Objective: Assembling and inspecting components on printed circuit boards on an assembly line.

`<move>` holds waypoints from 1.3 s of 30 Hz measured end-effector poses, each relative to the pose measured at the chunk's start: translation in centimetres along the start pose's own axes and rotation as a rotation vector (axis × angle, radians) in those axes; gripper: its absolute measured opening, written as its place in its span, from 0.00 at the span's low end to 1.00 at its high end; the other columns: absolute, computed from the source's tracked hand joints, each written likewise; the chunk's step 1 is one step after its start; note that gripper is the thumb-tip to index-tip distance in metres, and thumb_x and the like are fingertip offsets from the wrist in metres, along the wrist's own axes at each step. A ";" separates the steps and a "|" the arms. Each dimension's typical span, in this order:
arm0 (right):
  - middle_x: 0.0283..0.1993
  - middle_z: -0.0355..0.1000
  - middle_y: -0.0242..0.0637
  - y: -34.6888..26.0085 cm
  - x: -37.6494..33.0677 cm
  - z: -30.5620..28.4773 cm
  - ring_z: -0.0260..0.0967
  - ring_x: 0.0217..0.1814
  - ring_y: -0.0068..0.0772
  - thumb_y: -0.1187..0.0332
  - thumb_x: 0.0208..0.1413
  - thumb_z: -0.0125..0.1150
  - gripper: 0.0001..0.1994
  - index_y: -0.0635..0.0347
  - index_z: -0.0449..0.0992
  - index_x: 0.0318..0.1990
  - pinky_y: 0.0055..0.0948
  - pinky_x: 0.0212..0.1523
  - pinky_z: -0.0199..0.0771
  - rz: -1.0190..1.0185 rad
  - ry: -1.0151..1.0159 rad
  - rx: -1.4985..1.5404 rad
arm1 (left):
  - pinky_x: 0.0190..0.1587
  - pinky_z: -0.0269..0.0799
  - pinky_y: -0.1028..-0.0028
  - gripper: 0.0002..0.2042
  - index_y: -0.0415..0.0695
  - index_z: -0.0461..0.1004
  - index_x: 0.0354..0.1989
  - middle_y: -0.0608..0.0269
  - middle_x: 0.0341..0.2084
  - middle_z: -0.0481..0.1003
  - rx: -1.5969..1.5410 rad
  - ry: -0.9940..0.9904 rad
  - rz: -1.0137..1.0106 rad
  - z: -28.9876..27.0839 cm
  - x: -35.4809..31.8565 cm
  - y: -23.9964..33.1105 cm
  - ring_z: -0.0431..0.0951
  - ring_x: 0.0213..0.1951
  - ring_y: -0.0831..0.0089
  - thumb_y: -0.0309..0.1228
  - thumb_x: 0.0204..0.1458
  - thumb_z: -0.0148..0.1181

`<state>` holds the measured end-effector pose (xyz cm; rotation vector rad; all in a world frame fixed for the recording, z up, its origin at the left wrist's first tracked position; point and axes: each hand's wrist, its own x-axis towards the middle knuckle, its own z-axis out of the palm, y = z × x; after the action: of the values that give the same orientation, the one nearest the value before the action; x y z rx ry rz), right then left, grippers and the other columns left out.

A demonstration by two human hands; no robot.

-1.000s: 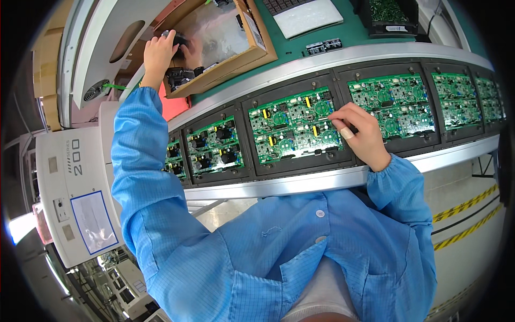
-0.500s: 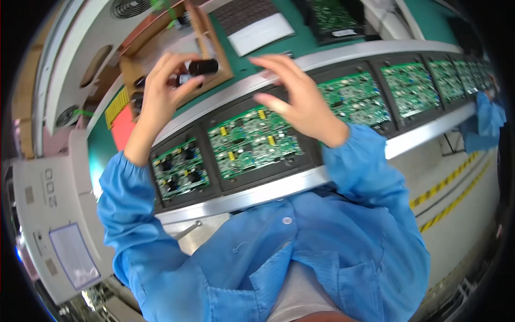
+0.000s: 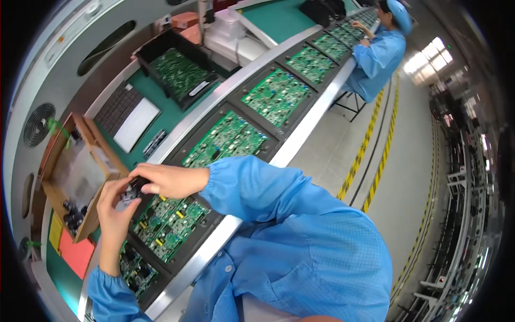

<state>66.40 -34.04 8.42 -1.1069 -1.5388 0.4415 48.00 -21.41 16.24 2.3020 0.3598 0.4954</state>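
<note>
My left hand point(image 3: 111, 206) is closed around black cylindrical parts that look like capacitors point(image 3: 137, 185). From the right, my right hand point(image 3: 174, 181) meets it, with thumb and fingers closed on the dark part at the left hand's fingertips. How many pieces are between the hands is hard to make out. Just below them lies a green circuit board point(image 3: 170, 222) with yellow components, set in a dark carrier frame. Nearer me sits another board point(image 3: 137, 271) with black parts on it.
A cardboard box point(image 3: 104, 161) with black parts stands left of my hands. Beyond are a white sheet point(image 3: 137, 124), a black bin of green boards point(image 3: 188, 102) and a metal-railed line point(image 3: 308, 129) of framed boards. A co-worker in blue point(image 3: 378, 59) works at its far end.
My right hand has come over to the left and now touches the part in my left hand. The view has swung right, bringing the co-worker and the aisle into sight.
</note>
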 end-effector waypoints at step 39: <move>0.38 0.72 0.36 -1.4 -1.6 -1.6 0.71 0.34 0.31 0.79 0.48 0.74 0.18 0.60 0.79 0.47 0.29 0.38 0.76 0.311 -0.498 -0.461 | 0.54 0.76 0.58 0.17 0.43 0.79 0.46 0.57 0.42 0.80 0.269 -0.159 0.054 3.3 -8.3 -6.7 0.78 0.50 0.53 0.21 0.46 0.71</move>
<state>67.18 -36.51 9.09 -1.6998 -1.9696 0.6252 41.40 -22.10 7.22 2.5981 0.3015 0.3022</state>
